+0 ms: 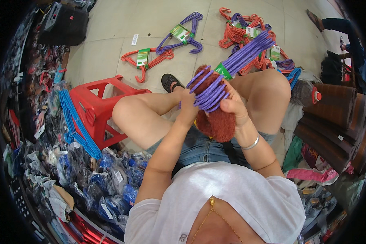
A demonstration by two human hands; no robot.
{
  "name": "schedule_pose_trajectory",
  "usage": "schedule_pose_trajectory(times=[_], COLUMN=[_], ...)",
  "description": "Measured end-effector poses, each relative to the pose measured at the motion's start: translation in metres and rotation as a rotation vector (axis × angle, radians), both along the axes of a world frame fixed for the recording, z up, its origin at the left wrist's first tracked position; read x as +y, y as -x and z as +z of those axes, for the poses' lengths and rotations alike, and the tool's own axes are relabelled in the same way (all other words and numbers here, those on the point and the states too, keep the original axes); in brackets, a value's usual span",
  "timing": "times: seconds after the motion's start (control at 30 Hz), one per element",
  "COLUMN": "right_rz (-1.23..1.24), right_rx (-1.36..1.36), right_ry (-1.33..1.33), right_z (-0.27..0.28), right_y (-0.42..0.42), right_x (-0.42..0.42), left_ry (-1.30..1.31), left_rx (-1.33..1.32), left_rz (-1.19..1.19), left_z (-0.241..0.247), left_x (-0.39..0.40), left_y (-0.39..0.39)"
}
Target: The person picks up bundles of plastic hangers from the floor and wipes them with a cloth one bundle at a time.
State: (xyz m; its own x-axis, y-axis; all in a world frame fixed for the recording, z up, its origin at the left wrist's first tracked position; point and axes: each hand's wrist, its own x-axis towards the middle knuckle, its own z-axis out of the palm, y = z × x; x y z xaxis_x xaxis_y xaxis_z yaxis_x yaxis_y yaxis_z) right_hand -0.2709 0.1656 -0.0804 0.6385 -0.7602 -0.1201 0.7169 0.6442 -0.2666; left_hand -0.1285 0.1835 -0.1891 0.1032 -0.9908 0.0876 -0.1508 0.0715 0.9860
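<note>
A bundle of purple hangers [245, 53] is held above my lap, with a green paper label [224, 71] wrapped around it. My left hand [187, 102] grips its near end from the left side. On the right, my right hand [236, 103] closes around the same end, thumb against the purple rods. A fuzzy reddish-brown cloth [218, 123] lies against the bundle, showing above and below the rods and touching my right palm. Some of my left fingers are hidden behind the bundle.
Purple hangers [181, 33] and orange hangers [155, 56] lie on the tiled floor, with a mixed pile [242, 33] beyond. A red plastic stool [94, 122] stands left, blue hangers [79, 125] against it. Plastic-wrapped goods [109, 183] crowd the lower left. Brown mats [329, 131] and a person's foot [315, 19] are right.
</note>
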Motion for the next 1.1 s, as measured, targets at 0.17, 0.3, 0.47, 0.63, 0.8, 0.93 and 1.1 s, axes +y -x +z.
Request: schedule_pose_trajectory(times=[0.17,0.3,0.47,0.63,0.8,0.93,1.1], right_rz=[0.16,0.232,0.189,0.082,-0.248,-0.324,-0.247], right_rx=[0.257,0.371,0.424,0.775,1.262,1.501,1.294], right_ry=[0.155,0.403,0.488,0.896,1.3,1.238,0.928], right_z=[0.001,0.004,0.013,0.001,-0.024,-0.039,-0.03], right_y=[0.003,0.003,0.003,0.008,-0.003,-0.003,-0.01], right_x=[0.002,0.002,0.002,-0.004,0.003,-0.006,-0.011], left_ry=[0.039,-0.204,-0.181,-0.285,-0.424,-0.293,-0.288], left_rx=[0.0,0.319,0.335,0.456,0.488,-0.13,-0.427], left_rz=[-0.031,-0.051,-0.114,0.002,0.057,0.038,0.009], left_z=[0.025,0.006,0.027,0.034,0.023,0.026,0.021], left_x=[0.012,0.036,0.029,0.027,0.027,0.022,0.023], left_y=[0.004,0.0,0.001,0.01,0.006,0.0,-0.011])
